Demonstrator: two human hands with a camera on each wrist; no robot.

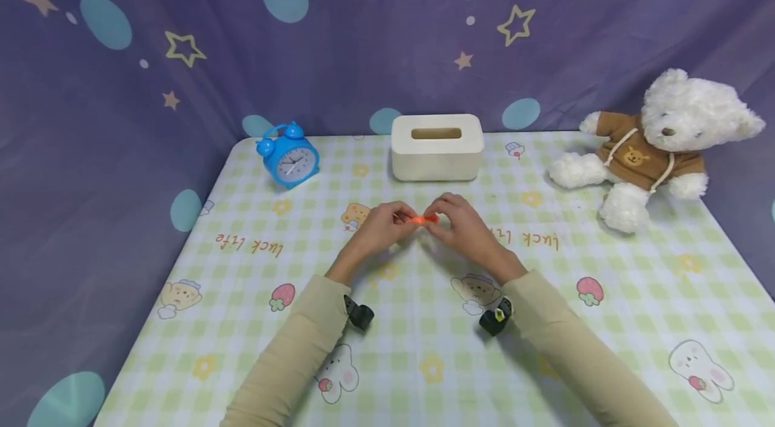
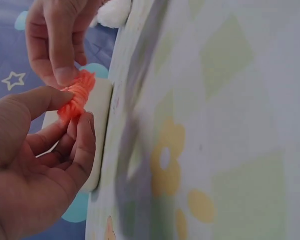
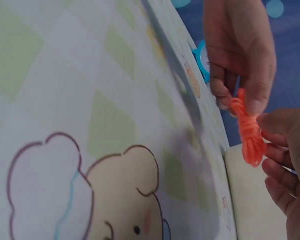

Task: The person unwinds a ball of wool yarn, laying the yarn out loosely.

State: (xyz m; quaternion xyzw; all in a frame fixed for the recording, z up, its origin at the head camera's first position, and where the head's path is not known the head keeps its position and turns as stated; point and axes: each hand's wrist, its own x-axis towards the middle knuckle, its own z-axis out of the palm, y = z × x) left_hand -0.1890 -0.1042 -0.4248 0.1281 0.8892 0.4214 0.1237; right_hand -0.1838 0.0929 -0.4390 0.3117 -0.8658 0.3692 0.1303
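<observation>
A small bundle of orange yarn [image 1: 420, 219], wound round its middle with loops at the ends, is held up between both hands over the table. My left hand [image 1: 384, 225] pinches one end of it between thumb and fingers. On the other side my right hand [image 1: 458, 224] pinches it as well. In the left wrist view the orange bundle [image 2: 79, 96] shows its wrapped middle by the left fingers. Loops hang from the lower end of the bundle [image 3: 251, 131] in the right wrist view. Fingers cover parts of it in every view.
A white tissue box [image 1: 437, 161] stands behind the hands. At the back left is a blue alarm clock [image 1: 292, 159], and a white teddy bear [image 1: 650, 144] in a brown top sits at the right. A checked cloth [image 1: 387, 373] covers the table; a purple curtain hangs behind.
</observation>
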